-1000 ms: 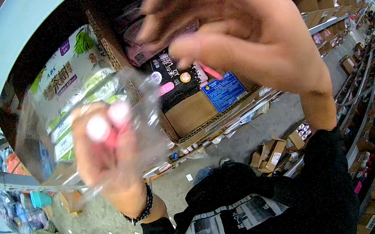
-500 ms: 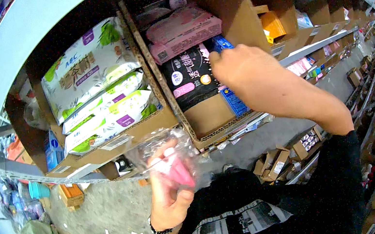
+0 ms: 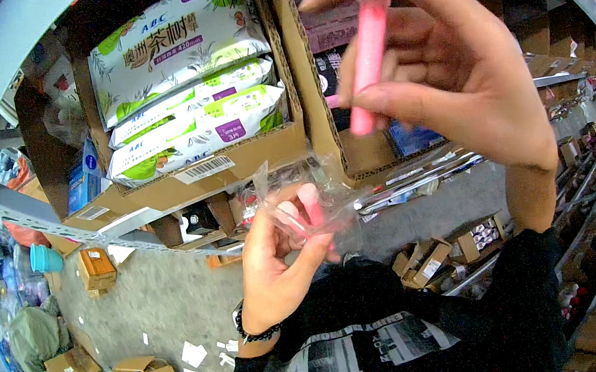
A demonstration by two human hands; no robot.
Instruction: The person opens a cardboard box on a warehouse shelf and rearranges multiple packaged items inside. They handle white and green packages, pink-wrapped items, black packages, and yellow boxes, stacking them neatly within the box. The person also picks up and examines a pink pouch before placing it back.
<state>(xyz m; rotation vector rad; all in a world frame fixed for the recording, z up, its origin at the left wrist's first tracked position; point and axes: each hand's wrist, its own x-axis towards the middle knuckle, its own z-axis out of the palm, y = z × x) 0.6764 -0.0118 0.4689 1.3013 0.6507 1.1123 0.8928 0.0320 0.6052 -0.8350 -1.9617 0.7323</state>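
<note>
- Metal shelf [image 3: 30,216], cartons along its front edge.
- Carton [image 3: 268,144] holding white-and-green packs [image 3: 179,53].
- Right hand [image 3: 464,78], beyond the carton's right edge: fingers half-curled, thumb pressed in — gripping one tilted pink stick [image 3: 369,58].
- Left hand [image 3: 281,276], near the shelf's front edge: fingers closed around a clear bag [image 3: 334,205] containing pink sticks [image 3: 310,201].

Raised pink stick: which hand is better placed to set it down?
Right hand, probably: it holds that pink stick, while the left hand grips a clear bag with other pink sticks.
</note>
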